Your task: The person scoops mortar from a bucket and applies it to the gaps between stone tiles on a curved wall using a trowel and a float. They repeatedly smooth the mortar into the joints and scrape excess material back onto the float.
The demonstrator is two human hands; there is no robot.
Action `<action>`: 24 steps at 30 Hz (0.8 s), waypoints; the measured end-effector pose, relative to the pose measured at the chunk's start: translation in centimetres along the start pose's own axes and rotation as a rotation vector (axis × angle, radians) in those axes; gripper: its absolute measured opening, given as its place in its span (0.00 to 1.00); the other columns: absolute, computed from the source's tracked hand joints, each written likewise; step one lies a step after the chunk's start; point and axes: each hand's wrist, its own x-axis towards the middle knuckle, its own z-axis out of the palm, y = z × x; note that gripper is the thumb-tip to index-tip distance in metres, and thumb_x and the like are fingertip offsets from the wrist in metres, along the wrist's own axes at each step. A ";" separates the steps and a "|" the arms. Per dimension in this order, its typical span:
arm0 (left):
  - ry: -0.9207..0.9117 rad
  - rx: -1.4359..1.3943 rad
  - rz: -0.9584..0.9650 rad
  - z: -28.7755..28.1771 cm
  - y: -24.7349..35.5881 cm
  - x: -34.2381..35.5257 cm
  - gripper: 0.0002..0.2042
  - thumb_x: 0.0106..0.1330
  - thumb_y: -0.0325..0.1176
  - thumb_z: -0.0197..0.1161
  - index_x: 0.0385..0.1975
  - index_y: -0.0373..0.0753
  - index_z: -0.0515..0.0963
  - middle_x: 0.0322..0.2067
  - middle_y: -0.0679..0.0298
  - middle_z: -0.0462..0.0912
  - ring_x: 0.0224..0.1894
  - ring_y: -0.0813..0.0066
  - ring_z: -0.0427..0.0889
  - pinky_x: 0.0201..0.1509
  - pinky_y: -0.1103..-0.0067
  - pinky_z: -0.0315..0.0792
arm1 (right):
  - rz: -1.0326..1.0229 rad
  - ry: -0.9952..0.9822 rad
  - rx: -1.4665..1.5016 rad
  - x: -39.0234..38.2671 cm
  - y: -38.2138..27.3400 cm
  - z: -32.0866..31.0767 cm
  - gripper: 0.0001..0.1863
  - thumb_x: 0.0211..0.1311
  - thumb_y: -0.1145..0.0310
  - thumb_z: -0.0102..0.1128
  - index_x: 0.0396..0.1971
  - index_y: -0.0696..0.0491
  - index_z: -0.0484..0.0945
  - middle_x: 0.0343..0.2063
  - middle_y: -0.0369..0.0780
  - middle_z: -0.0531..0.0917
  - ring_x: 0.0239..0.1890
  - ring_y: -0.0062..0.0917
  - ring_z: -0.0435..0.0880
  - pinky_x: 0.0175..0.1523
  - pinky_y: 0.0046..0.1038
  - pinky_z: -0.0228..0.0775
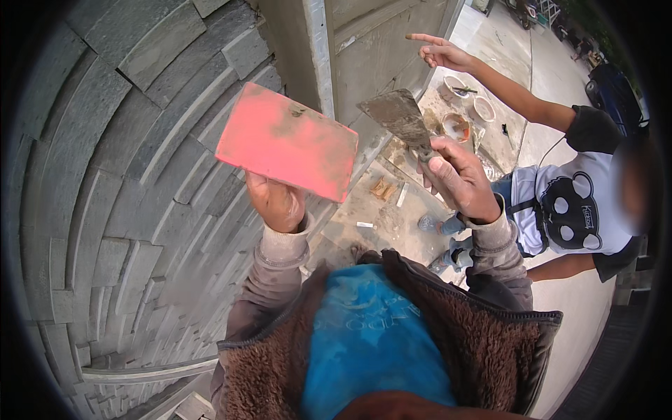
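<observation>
My left hand [276, 204] is closed beneath a pinkish-red rectangular plastering float [297, 140]. Its flat face shows, smeared with grey mortar mostly along the upper part; any handle is hidden behind it. To the right, my right hand [465, 180] grips the handle of a trowel [400, 120]. That metal blade is coated in dull grey-brown mortar and points up and left, toward the float's right edge. A gap separates the two tools. Both are held up in front of my chest, near a grey surface with a pale vertical edge strip [319, 56].
A wall of layered grey stone strips [133, 182] fills the left side. On the right stands another person [567, 203], one arm stretched out with a finger pointing. Behind the trowel, several buckets [483, 108] sit on a mortar-stained floor [343, 241] with small scraps.
</observation>
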 end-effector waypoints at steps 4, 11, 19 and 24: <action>0.127 0.431 0.296 0.7 -1.2 -1.3 0.20 0.73 0.27 0.58 0.63 0.30 0.68 0.55 0.54 0.79 0.53 0.63 0.84 0.57 0.69 0.80 | 0.107 -0.183 0.211 1.7 -1.7 -0.7 0.20 0.80 0.59 0.52 0.57 0.60 0.72 0.35 0.38 0.84 0.31 0.17 0.81 0.34 0.21 0.73; -0.006 0.270 0.080 5.0 1.0 1.6 0.24 0.75 0.44 0.54 0.62 0.32 0.74 0.58 0.53 0.80 0.58 0.59 0.82 0.63 0.67 0.76 | 0.259 -0.394 0.122 5.1 -5.1 -3.0 0.23 0.81 0.54 0.48 0.58 0.60 0.72 0.34 0.38 0.84 0.26 0.16 0.80 0.28 0.20 0.74; 0.011 0.535 -0.162 3.9 1.2 2.3 0.35 0.77 0.55 0.42 0.64 0.26 0.71 0.57 0.45 0.81 0.54 0.56 0.85 0.58 0.65 0.80 | 0.211 -0.538 -0.021 7.6 -5.7 -3.1 0.20 0.82 0.58 0.46 0.54 0.61 0.74 0.30 0.37 0.83 0.23 0.15 0.78 0.27 0.19 0.73; 0.064 0.273 -0.272 0.8 0.5 2.5 0.28 0.75 0.49 0.54 0.59 0.26 0.75 0.50 0.53 0.83 0.51 0.67 0.84 0.57 0.71 0.77 | 0.201 -0.538 -0.008 8.3 -5.3 -1.9 0.20 0.82 0.57 0.46 0.54 0.60 0.74 0.30 0.37 0.83 0.22 0.15 0.79 0.27 0.19 0.74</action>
